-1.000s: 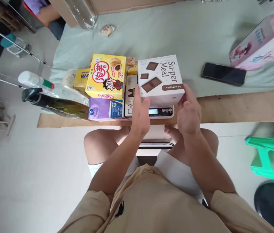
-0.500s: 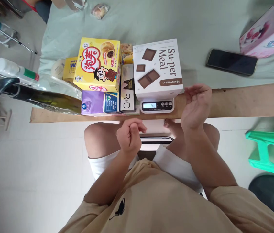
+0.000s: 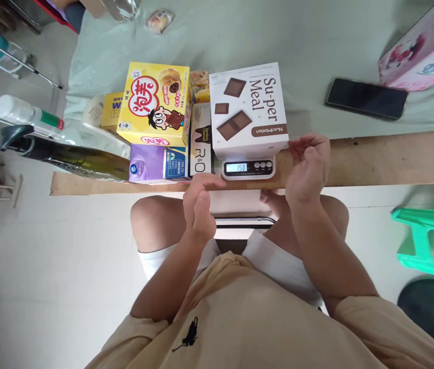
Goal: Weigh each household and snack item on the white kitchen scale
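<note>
White box (image 3: 245, 115) sits just beside the right hand (image 3: 308, 169).

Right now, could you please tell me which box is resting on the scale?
The white Su-per Meal box: it sits on the scale, while the yellow box and purple box are to its left.

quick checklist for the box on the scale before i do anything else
1. Box on the scale: ok, the white Su-per Meal box sits on the scale.
2. Display uncovered and lit: ok, the display appears to read 158; whether it has settled, cannot tell.
3. Left hand off the box: ok, empty, near the table edge.
4. Right hand off the box: cannot tell, fingertips are right by its near corner.
5. Box clear of the R&O box: cannot tell, they stand very close.
</note>
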The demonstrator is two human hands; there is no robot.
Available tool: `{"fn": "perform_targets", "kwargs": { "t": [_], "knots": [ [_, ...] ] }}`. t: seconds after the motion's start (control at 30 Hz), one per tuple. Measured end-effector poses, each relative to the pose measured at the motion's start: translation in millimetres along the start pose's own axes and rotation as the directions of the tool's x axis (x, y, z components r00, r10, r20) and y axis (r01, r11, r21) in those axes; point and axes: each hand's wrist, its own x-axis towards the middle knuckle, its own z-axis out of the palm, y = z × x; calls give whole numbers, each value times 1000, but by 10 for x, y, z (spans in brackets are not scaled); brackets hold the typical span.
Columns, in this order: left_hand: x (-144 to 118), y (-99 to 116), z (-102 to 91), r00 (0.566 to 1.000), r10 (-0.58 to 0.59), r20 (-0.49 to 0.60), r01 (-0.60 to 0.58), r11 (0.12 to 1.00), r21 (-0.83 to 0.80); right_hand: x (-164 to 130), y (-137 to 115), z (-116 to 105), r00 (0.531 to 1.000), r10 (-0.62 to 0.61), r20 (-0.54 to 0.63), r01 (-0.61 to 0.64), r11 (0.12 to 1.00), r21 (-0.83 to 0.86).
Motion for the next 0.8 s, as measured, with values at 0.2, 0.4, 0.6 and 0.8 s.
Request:
{"fn": "perform_targets", "kwargs": {
  "t": [0.2,0.4,0.6,0.8],
  "knots": [
    [169,-75,23,995,-100,0,99,986,135,-18,-47,12,999,47,12,-46,998,-35],
    [317,-115,170,972,-225,71,220,973,70,12,49,58,1000,2,30,-1,999,-53],
    [473,-70,303,959,-272,82,262,959,112,87,244,63,997,-28,75,36,994,-103],
    [484,14,306,944,-317,94,307,945,109,106,313,44,985,-27,172,53,988,-148]
  ]
}}
